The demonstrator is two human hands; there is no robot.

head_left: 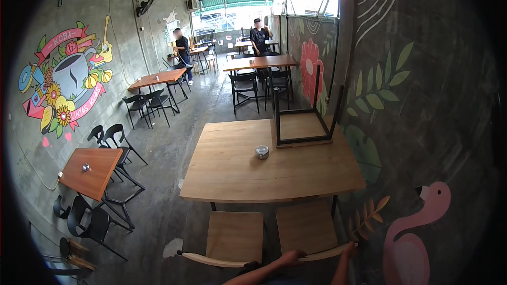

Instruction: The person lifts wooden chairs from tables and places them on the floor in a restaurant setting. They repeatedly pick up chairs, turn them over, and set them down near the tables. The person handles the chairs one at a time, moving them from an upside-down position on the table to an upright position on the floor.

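At the bottom of the head view, my left hand (pixel 293 258) grips the curved wooden backrest (pixel 328 254) of the right chair near its left end. The other end of that backrest is in my right hand (pixel 349 248). The chair's wooden seat (pixel 305 227) lies just beyond, beside a matching chair seat (pixel 234 235) on the left. Both chairs face a light wooden table (pixel 222 166). A round metal ashtray (pixel 262 152) sits on the tabletop, and an upturned stool (pixel 303 126) with a black metal frame rests at its far right corner.
A grey wall with a painted flamingo (pixel 408 253) runs close on the right. To the left stand a reddish wooden table (pixel 89 174) and black chairs (pixel 97 223). More tables and chairs fill the far room, where two people (pixel 182 49) (pixel 259 39) stand.
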